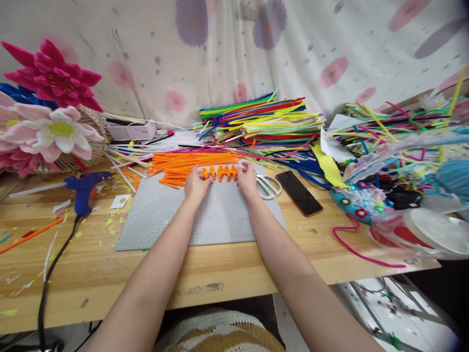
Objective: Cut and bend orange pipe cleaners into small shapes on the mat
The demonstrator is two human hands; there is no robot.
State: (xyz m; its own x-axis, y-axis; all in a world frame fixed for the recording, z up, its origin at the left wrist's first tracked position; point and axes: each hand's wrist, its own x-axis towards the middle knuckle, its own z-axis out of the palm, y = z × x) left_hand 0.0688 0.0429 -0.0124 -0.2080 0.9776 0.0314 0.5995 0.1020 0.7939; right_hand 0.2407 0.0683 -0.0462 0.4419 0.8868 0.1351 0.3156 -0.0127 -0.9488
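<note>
**Lining up the little orange bits**

So the small, pointed, fuzzy orange pieces (222,172) are in a row over the far part of the flat grey gridded mat (157,220). Left hand (197,185) and right hand (247,180) are apart, one at each end; can't tell if they're pinching. Looks like arranging to me. Next move probably calls for a light touch.

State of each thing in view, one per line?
Left hand: fingertips at row's left end
Right hand: fingertips at row's right end
Orange pieces: bent, in a row between the hands
Orange strips: loose pile, mostly straight
Mat: flat on table
Scissors: lying down, blades partly hidden
Phone: lying flat, screen dark
Glue gun: on its side, cord attached; power unclear
</note>
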